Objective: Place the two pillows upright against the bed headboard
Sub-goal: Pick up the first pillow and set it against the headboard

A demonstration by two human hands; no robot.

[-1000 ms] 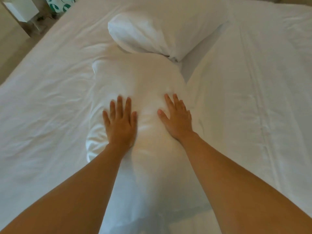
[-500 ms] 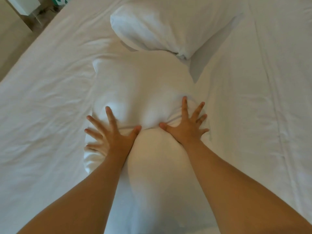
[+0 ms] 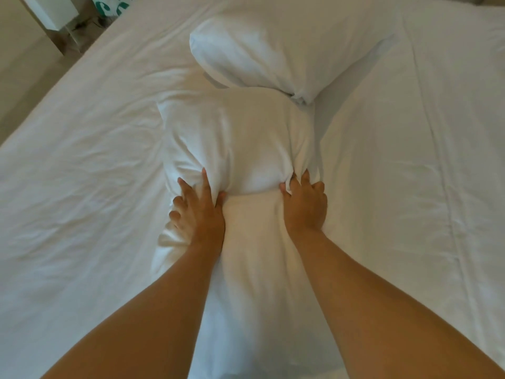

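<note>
- Both forearms are reaching forward from the bottom of the view over the near pillow [image 3: 240, 149], which is lying flat and lengthwise on the bed sheet [image 3: 82, 187], not upright.
- The left hand [image 3: 199, 212] is digging into the pillow's left flank, fingers curled and bunching the white case; the thumb side is pressing into the top face.
- The right hand [image 3: 304, 203] is doing the same on the right flank, gathering a fold of fabric between fingers and thumb.
- Between the two hands the filling is bulging upward and creasing, so the pillow is judged soft, light and easily deformed; the case looks loose enough to slip over the filling.
- Judgement: a hold on fabric alone is likely to stretch the case; gripping filling and case together at both sides should be giving better control for standing it up.
- The far pillow [image 3: 287, 47] is lying beyond, its lower corner touching the near pillow's far end, also flat.
- The headboard is not showing in this view; a white bedside unit [image 3: 54, 9] is standing off the bed's far left.
</note>
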